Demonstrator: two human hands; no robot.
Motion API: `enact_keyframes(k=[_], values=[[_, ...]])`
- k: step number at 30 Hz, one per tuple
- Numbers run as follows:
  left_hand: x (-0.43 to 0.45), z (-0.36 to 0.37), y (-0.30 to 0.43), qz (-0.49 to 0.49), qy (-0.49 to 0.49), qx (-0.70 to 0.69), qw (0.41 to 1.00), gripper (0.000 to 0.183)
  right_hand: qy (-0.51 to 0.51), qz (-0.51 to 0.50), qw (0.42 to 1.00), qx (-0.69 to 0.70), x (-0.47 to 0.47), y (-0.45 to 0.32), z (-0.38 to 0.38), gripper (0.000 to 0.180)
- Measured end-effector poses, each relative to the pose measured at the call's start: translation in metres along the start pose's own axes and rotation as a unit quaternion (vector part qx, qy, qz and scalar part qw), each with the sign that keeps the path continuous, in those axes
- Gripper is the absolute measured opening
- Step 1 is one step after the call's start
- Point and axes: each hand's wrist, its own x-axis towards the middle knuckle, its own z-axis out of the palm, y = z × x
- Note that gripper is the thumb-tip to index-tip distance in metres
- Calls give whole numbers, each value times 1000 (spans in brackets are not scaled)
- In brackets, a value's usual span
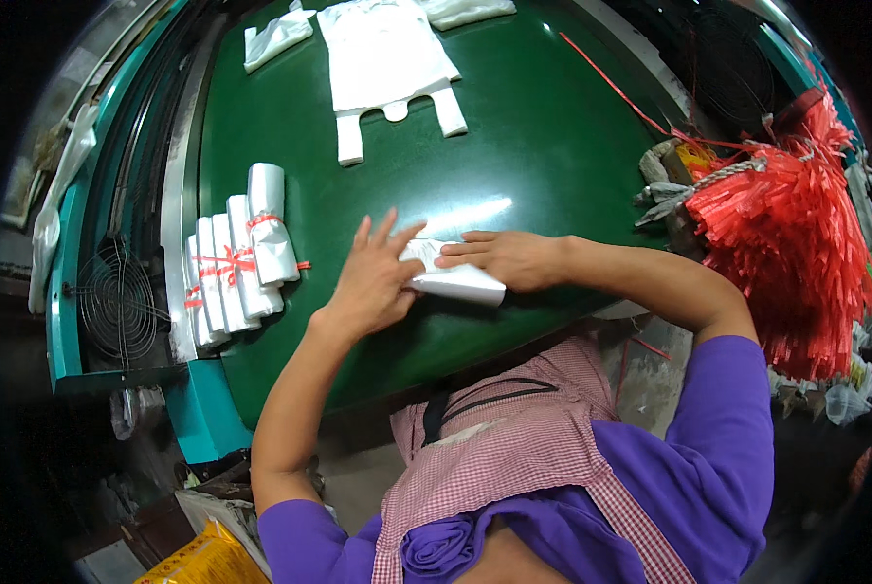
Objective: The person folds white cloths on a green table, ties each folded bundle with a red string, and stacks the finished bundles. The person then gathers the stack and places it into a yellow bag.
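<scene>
A folded bundle of white plastic bags (459,283) lies on the green table (290,372), near the edge closest to me. My left hand (379,281) is at the bundle's left end, its fingers spread and its thumb side against the plastic. From the right, my right hand (505,259) rests flat with its fingers on top of the bundle. Further up the table, a flat stack of white vest-type plastic bags (388,58) has its handles pointing towards me. Several rolled white bag bundles (268,241), tied with red strips, lie side by side at the left.
A big bunch of red plastic strips (779,255) hangs at the right, with one red strip (611,84) reaching onto the table. More white bags (279,36) lie at the far left. A metal rail and a round wire fan guard (118,303) border the left side.
</scene>
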Motion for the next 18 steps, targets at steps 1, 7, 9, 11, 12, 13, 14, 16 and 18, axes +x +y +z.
enact_keyframes(k=[1, 7, 9, 11, 12, 13, 14, 16, 18], values=[[-4, 10, -4, -27, -83, -17, 996, 26, -27, -21, 999, -31, -4, -5, -9, 47], [-33, 36, 38, -98, -33, -30, 994, 43, 64, 226, 966, 107, -2, -67, -8, 68], [-45, 33, 48, -75, -42, -31, 996, 51, 62, 189, 977, -75, 1, -87, 8, 73], [-60, 27, 39, -68, -3, -72, 995, 41, 89, 170, 980, -44, -3, -81, 14, 58], [-71, 29, 26, -112, 3, -131, 985, 37, 103, 171, 980, 22, -1, -72, 11, 53], [-73, 28, 21, -154, 12, -194, 969, 33, 112, 173, 975, 87, -2, -63, 5, 48], [-66, 26, 15, -171, 32, -155, 973, 27, 92, 248, 954, 140, 3, -55, -5, 36], [-38, 14, 5, -224, 31, -119, 967, 22, 125, 304, 935, 135, 16, -35, -7, 32], [-25, 17, -2, -216, 40, -61, 974, 21, 172, 331, 912, 171, 26, -18, 2, 33]])
